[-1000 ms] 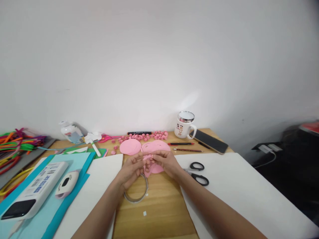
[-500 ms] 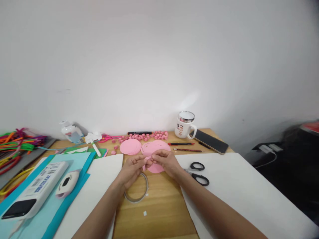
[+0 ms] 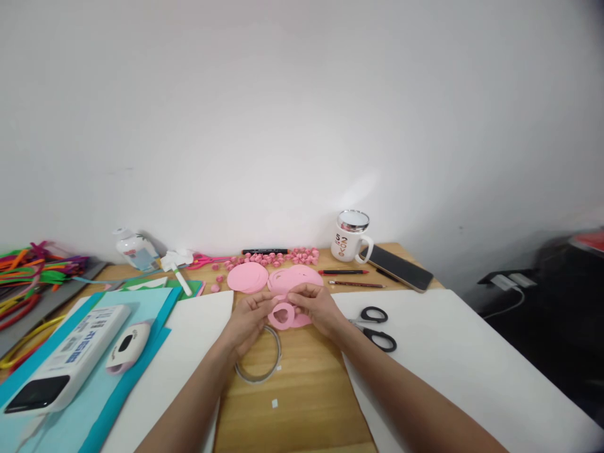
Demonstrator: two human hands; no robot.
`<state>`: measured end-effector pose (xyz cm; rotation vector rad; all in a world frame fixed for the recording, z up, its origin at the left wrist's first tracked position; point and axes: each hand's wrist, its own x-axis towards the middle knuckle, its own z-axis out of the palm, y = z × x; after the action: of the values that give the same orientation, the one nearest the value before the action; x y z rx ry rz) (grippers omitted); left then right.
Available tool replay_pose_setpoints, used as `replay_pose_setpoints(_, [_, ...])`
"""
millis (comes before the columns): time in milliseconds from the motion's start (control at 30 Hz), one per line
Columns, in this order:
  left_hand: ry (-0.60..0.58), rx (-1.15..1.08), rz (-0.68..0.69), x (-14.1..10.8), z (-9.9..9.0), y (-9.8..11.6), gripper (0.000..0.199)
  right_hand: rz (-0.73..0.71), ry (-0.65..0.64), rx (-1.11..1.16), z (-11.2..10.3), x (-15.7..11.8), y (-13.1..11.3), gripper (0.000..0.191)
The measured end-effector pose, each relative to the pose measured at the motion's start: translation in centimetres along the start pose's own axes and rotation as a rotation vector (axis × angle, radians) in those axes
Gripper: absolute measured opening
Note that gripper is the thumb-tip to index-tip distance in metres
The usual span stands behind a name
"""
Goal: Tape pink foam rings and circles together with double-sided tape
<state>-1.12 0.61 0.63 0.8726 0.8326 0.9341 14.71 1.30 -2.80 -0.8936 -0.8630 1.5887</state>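
Observation:
Between my two hands hangs a pink paper spiral [image 3: 282,316], its loop open in the middle. My left hand [image 3: 251,319] pinches its left side, and my right hand [image 3: 317,307] pinches its upper right. Just beyond my fingers lie overlapping pink paper pieces [image 3: 297,275], partly hidden by my right hand. A stack of pink paper circles [image 3: 247,277] is to their left. Several small rolled pink pieces [image 3: 304,255] are spread behind. Below my left hand a roll of tape [image 3: 259,379] lies flat on the wooden table [image 3: 292,421].
Black-handled scissors [image 3: 381,340] lie on white paper at right. Behind are a white mug [image 3: 348,242], a phone [image 3: 401,267] and a pencil [image 3: 356,284]. At left are a glue gun-like white device [image 3: 128,347], a power bank-like box [image 3: 70,355] and a bottle [image 3: 136,250].
The pink paper between my hands has opened into a visible loop that hangs below my fingertips. Both hands stay in nearly the same place.

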Motion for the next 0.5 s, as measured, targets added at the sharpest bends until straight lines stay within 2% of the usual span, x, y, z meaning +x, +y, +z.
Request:
replay_pose_setpoints(267, [-0.051, -0.026, -0.063, -0.01, -0.09, -0.01, 0.032, -0.076, 0.001, -0.027, 0.11, -0.10, 0.11, 0.021])
replay_pose_setpoints(500, [-0.060, -0.043, -0.095, 0.04, -0.47, -0.10, 0.031, -0.064, -0.009, -0.062, 0.17, -0.10, -0.04, 0.024])
